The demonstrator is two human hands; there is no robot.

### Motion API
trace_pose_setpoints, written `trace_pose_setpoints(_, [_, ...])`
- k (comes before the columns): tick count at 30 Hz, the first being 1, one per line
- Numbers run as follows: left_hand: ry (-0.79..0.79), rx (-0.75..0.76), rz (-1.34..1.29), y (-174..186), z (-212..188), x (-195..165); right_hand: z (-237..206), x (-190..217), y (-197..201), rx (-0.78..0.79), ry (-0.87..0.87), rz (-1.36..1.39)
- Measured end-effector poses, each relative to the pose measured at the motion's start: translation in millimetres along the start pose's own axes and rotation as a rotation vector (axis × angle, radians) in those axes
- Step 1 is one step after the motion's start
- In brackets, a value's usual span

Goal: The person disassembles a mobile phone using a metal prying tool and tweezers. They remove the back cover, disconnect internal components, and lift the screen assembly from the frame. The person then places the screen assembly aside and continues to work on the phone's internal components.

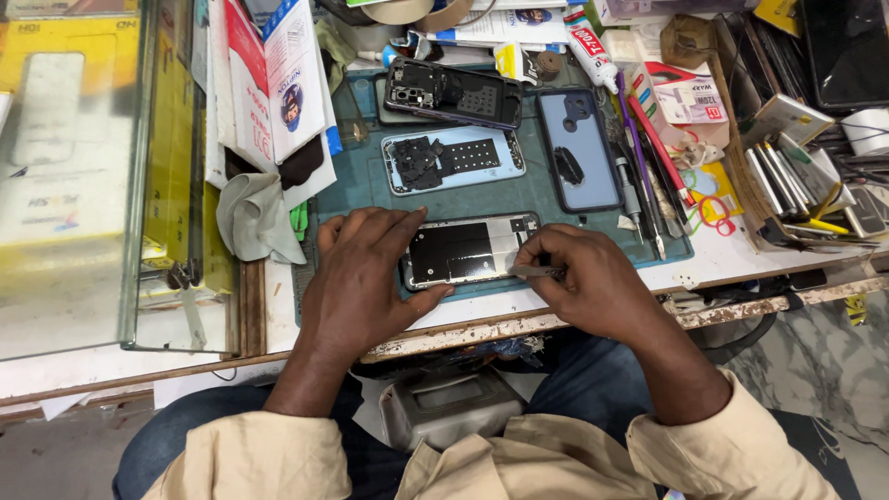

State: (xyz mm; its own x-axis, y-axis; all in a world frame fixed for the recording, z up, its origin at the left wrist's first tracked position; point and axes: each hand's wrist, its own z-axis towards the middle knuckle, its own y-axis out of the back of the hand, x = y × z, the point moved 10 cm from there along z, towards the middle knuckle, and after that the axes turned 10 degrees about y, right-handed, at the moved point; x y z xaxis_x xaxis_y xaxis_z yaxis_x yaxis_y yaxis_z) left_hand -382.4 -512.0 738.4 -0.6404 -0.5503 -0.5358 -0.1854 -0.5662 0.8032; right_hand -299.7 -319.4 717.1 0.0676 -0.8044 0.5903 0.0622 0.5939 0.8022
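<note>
My left hand [366, 278] lies flat on the near end of an opened phone [468, 250]. My fingers are spread a little and press down to hold it. The thumb sits at its lower edge. My right hand [588, 278] is at the other end of the phone. Its fingers are pinched together around a thin grey tool [535, 272], and the tip of the tool touches the phone's right edge. The phone lies on its side on a green mat [546, 199], close to the front edge of the table [722, 264].

A bit further back on the mat lies a light blue phone frame [454, 159] with black parts on it. Beside it, to the right, lies a blue back cover [579, 148]. Behind those is a dark phone body [454, 94]. A grey cloth [255, 218] sits off the left side of the mat. To the right lie pens and screwdrivers [648, 157] in a row.
</note>
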Motion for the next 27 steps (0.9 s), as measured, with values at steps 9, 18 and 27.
trace_pose_setpoints(9, [0.01,0.011,0.002,-1.0,0.3,0.6,2.5,26.0,-1.2,0.006,0.143,-0.117])
trace_pose_setpoints(18, [-0.011,-0.019,0.008,-0.2,-0.2,0.3,7.6,27.2,-17.2,0.105,0.087,-0.288])
trace_pose_setpoints(27, [0.011,0.001,0.016,-1.2,-0.1,1.6,3.2,27.8,-13.4,0.0,0.17,-0.17])
